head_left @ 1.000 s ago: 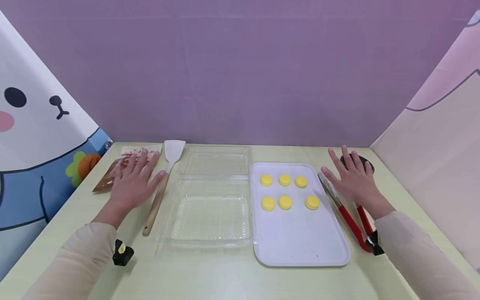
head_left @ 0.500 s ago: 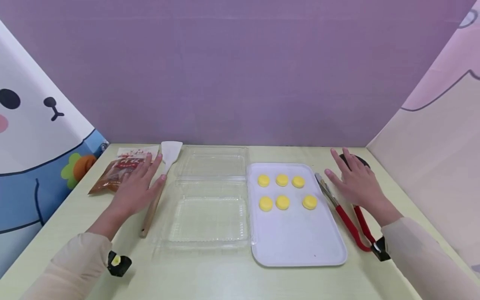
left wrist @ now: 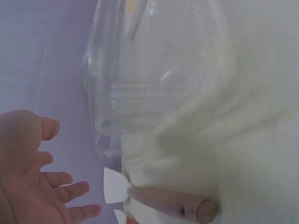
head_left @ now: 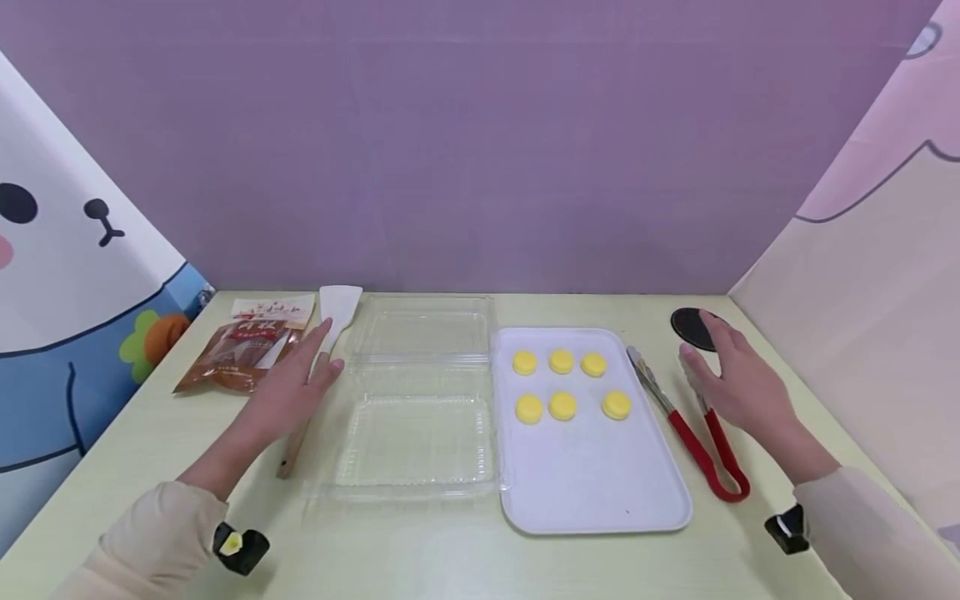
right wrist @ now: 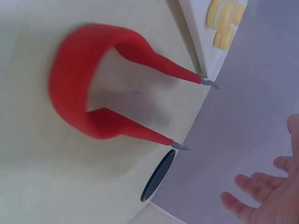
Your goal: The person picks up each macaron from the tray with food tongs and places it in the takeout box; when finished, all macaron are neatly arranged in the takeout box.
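My left hand (head_left: 288, 392) hovers over the wooden handle of a white-bladed spatula (head_left: 340, 307), holding nothing, its fingers spread in the left wrist view. Over the red-handled tongs (head_left: 697, 450) at the right is my right hand (head_left: 746, 387), also holding nothing, with relaxed fingers that hide part of one tong arm. Between the hands, a clear plastic clamshell box (head_left: 416, 433) lies with its lid folded back. Beside it a white tray (head_left: 592, 492) bears two rows of yellow macaron-like rounds (head_left: 562, 406).
A brown packaged food bag (head_left: 240, 350) with a white label lies at the back left. Near the back right corner is a black round disc (head_left: 692, 327). A purple wall (head_left: 480, 150) closes the back of the table, and printed cloths hang at both sides.
My right hand has moved right and toward me, uncovering more of the tongs and the disc. My left hand has shifted right toward the spatula, uncovering the brown bag. The view has turned slightly.
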The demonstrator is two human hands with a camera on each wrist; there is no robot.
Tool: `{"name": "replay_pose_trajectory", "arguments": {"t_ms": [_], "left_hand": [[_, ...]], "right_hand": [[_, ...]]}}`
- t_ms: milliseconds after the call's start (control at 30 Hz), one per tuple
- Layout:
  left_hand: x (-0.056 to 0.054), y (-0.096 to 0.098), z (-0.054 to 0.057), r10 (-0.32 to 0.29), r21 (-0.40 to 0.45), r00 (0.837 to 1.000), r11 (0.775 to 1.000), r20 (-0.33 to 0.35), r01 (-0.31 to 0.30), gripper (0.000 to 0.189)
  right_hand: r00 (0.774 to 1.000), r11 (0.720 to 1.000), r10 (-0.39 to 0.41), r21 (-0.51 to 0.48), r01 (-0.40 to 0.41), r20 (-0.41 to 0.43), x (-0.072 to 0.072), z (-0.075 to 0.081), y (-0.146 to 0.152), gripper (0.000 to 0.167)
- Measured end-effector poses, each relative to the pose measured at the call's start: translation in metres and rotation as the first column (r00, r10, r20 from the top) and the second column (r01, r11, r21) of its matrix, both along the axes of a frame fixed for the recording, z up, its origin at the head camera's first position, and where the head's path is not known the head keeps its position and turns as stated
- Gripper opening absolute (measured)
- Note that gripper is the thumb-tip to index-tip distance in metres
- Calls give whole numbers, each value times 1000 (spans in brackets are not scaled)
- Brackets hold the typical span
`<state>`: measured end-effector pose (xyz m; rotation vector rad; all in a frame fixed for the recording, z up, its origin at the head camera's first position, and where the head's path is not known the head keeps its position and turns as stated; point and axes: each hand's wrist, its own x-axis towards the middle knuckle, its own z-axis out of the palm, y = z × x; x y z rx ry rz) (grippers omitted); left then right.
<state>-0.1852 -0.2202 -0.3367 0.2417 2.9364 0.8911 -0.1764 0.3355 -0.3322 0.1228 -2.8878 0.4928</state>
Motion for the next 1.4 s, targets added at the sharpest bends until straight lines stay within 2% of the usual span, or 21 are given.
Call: {"name": "replay_pose_trajectory", "arguments": {"t_ms": [233, 467, 600, 733, 933, 1067, 1300, 1400], "left_hand": [[2, 5, -3, 35, 77, 999, 996, 21, -37, 58], [3, 5, -4, 58, 95, 997, 993, 59, -64, 47], [4, 6, -7, 66, 173, 989, 981, 129, -88, 44], [5, 7, -10, 79, 248, 976, 960, 204, -130, 44], [6, 7, -12, 72, 296, 970, 945, 231, -140, 44], [6, 7, -14, 70, 298, 968, 944, 241, -142, 45], [5, 8, -15, 69, 260, 967, 956, 245, -134, 46], [5, 8, -16, 59, 270, 965, 954, 256, -130, 47]], "right_hand": [[999, 995, -50, -86, 51, 16, 11, -6, 8, 72], [989, 982, -90, -153, 108, 120, 18, -16, 16, 74], [978, 980, -102, -151, 131, 184, 19, -20, 17, 76], [959, 976, -128, -138, 167, 255, 19, -22, 16, 83], [914, 973, -171, -80, 215, 369, 19, -27, 14, 98], [885, 970, -193, -55, 238, 423, 18, -28, 12, 102], [876, 967, -222, -16, 253, 428, 16, -32, 6, 92], [869, 964, -235, -6, 265, 436, 16, -33, 3, 89]]}}
